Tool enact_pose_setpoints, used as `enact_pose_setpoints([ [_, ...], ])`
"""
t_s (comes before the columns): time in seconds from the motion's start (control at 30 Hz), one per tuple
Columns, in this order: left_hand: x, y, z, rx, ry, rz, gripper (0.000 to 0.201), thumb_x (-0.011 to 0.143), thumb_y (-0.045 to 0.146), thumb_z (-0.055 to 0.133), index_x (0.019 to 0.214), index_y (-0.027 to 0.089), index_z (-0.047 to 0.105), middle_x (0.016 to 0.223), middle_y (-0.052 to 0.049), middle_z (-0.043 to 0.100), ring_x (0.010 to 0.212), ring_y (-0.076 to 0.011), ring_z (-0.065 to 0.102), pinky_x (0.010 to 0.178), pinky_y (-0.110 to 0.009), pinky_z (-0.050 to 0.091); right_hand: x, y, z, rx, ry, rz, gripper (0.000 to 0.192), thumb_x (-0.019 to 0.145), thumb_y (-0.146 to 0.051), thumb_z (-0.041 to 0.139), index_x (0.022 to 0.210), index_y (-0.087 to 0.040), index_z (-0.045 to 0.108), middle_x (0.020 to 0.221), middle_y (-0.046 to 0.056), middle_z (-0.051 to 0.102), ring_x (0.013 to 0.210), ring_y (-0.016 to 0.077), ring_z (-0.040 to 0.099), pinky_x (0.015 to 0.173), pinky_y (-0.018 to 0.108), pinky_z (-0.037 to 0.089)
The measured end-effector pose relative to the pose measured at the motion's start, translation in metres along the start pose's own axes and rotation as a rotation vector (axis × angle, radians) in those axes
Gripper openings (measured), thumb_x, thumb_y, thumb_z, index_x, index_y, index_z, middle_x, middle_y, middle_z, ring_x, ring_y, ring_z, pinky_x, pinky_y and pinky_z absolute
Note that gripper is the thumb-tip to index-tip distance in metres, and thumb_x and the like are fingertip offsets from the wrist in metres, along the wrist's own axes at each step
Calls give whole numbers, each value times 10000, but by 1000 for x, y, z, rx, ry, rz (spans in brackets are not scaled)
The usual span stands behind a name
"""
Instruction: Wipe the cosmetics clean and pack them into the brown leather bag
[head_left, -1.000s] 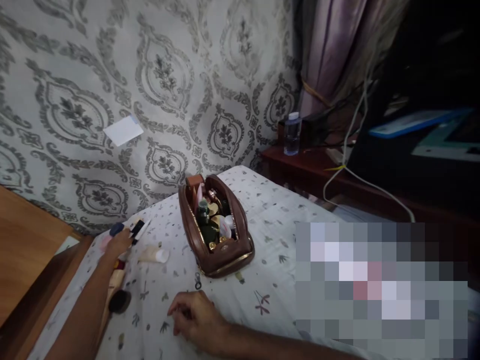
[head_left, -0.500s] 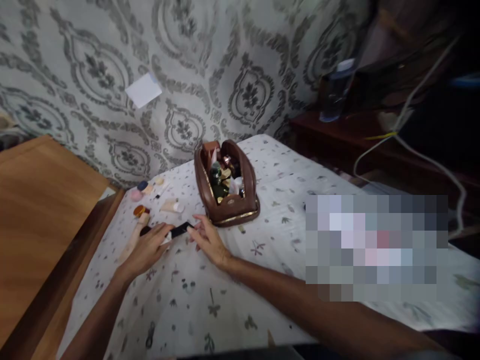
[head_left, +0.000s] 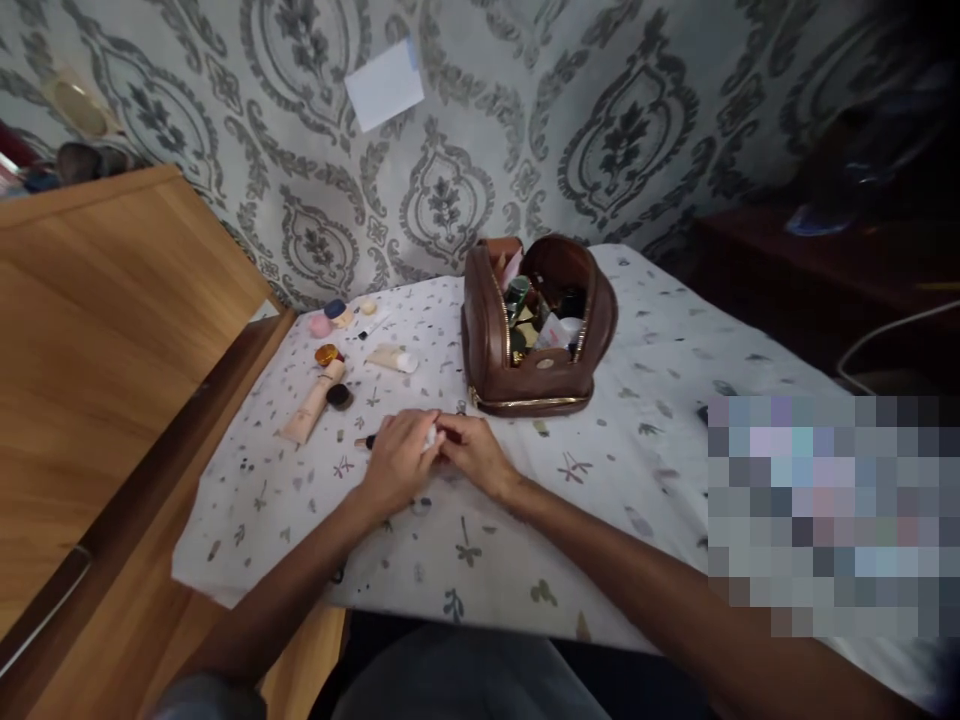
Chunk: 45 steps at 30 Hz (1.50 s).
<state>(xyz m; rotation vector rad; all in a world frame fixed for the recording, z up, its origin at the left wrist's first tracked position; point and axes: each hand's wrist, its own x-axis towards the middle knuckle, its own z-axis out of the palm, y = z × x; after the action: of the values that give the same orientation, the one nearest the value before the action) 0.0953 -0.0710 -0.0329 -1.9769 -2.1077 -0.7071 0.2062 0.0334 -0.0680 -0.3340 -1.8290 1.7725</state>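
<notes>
My left hand and my right hand meet on the patterned cloth, both closed around a slim black-and-white cosmetic stick whose dark end pokes out to the left. Most of the stick is hidden under my fingers. Just behind them stands an open brown leather pouch packed with bottles and tubes.
Loose cosmetics lie at the cloth's far left: a beige tube, a small cream tube, a black cap and small jars. A wooden headboard stands left. A dark wooden side table is at the right.
My left hand brought the stick from the far-left items toward the middle. My right hand came to meet it, and both now close on it. The view shifted left.
</notes>
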Motion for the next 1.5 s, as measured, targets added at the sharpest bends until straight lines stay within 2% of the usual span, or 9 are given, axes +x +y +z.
enact_pose_setpoints([
  [0.17,-2,-20,4,113,-137,-15,311,1012,354,373,945,179,621,877,-80,678,862,-233,609,799,-361,441,-1,-4,-1,3,24,21,204,801,-352,613,677,-191,631,572,-27,606,497,115,517,521,237,430],
  [0.37,-12,-55,-8,138,-145,-43,309,1002,361,385,997,176,633,934,-94,654,911,-244,574,839,-360,422,0,-8,1,10,38,106,369,751,-554,693,700,-193,640,590,-2,677,467,123,528,501,257,440],
  [0.67,2,-69,-23,-326,-14,-372,397,929,468,448,646,199,515,614,6,491,638,-165,467,669,-277,352,-2,-9,1,161,199,181,386,714,-551,738,717,-191,601,587,9,655,531,146,599,546,265,472],
  [0.83,16,-81,-24,-499,56,-465,417,894,517,448,689,179,582,590,21,503,595,-143,479,602,-253,363,-4,-12,2,35,202,131,434,759,-475,689,1080,-196,600,748,-1,638,590,159,631,512,260,465],
  [0.93,24,-81,-18,-606,60,-547,373,857,514,517,778,172,640,533,36,494,499,-133,478,506,-237,362,-6,-16,2,-228,183,7,395,759,-372,688,1118,-219,627,958,46,642,745,181,630,571,276,483],
  [1.1,34,-71,-9,-773,76,-644,439,878,561,448,734,179,608,467,52,435,385,-111,411,402,-222,331,-12,-19,2,-567,141,-211,144,861,-230,552,828,-190,687,813,61,608,766,197,584,695,319,486],
  [1.27,39,-65,-8,-827,103,-619,411,830,552,555,673,175,601,476,47,461,444,-107,443,443,-211,345,-18,-18,2,-646,162,-248,389,875,-353,607,1239,-215,596,990,81,647,873,230,623,781,360,529],
  [1.4,36,-65,-5,-879,81,-642,444,834,583,544,697,166,612,459,47,456,422,-99,422,422,-210,305,-19,-21,3,-617,174,-236,287,941,-387,506,1101,-204,659,970,95,655,893,235,629,816,365,516],
  [1.5,30,-64,-8,-1029,7,-662,500,838,633,494,847,155,641,508,32,506,421,-110,450,397,-214,301,-16,-22,0,-455,193,-87,356,953,-464,463,1026,-183,669,743,47,628,671,191,595,651,308,488],
])
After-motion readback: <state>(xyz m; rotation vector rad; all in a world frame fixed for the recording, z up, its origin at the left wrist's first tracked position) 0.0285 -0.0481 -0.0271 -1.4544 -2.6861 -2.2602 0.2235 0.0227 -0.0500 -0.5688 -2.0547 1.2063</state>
